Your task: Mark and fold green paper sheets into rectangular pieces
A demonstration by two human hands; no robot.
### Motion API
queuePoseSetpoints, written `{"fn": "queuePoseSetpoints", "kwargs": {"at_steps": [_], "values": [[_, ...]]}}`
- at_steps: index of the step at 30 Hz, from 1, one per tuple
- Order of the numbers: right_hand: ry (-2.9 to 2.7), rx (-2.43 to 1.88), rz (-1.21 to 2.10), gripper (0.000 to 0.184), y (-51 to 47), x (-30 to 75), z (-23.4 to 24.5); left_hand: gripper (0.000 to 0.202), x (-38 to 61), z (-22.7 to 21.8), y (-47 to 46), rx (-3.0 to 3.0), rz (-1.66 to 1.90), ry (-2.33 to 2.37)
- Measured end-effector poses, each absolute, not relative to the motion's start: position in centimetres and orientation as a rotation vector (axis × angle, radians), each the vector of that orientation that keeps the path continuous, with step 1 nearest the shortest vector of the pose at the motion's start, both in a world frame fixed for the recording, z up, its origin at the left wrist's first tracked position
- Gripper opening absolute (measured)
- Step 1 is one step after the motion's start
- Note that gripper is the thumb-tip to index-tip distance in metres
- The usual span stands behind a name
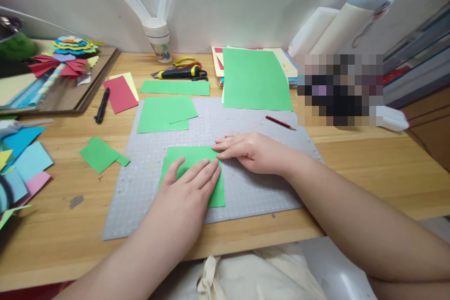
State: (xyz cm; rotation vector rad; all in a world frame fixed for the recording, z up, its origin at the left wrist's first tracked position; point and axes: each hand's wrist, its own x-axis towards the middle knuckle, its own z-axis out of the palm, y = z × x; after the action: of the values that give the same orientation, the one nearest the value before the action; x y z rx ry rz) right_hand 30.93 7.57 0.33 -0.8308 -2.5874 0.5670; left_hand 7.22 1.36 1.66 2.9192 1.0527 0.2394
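Note:
A green sheet of paper (pixel 217 192) lies on the grey cutting mat (pixel 267 197), and its left edge looks doubled, as if layered. My left hand (pixel 190 187) rests flat across it with the fingers stretched out. From the right, my right hand (pixel 251 150) touches the sheet's upper right corner with its fingertips, fingers extended. Behind it on the mat are more green paper pieces (pixel 161 112), one overlapping another. A dark red pencil (pixel 280 123) lies at the mat's upper right.
At the back stand a cup of straws (pixel 160 44), a utility knife (pixel 179 72), a green strip (pixel 176 87) and a large green sheet (pixel 256 79) on stacked paper. Left are a black pen (pixel 101 105), red paper (pixel 121 93), green scraps (pixel 99 155) and coloured papers (pixel 33 161).

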Motion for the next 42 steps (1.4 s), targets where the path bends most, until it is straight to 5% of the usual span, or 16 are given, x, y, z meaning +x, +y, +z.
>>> {"fn": "queuePoseSetpoints", "kwargs": {"at_steps": [13, 22, 34, 42], "values": [[-2.667, -0.862, 0.493, 0.039, 7.1, 30.6, 0.9, 0.03, 6.3, 1.3, -1.2, 2.785, 0.459, 0.955], [-2.68, -0.845, 0.432, 0.039, 6.9, 30.4, 1.0, 0.032, 5.7, 0.4, -3.2, 2.843, 0.444, 0.942], [-2.663, -0.848, 0.459, 0.039, 6.7, 30.3, 0.8, 0.027, 3.3, 0.8, -4.5, 2.829, 0.679, 1.392], [-2.623, -0.855, 0.517, 0.042, 6.7, 30.5, 0.7, 0.02, -1.6, 0.7, -4.2, 2.939, 0.438, 1.487]]}}
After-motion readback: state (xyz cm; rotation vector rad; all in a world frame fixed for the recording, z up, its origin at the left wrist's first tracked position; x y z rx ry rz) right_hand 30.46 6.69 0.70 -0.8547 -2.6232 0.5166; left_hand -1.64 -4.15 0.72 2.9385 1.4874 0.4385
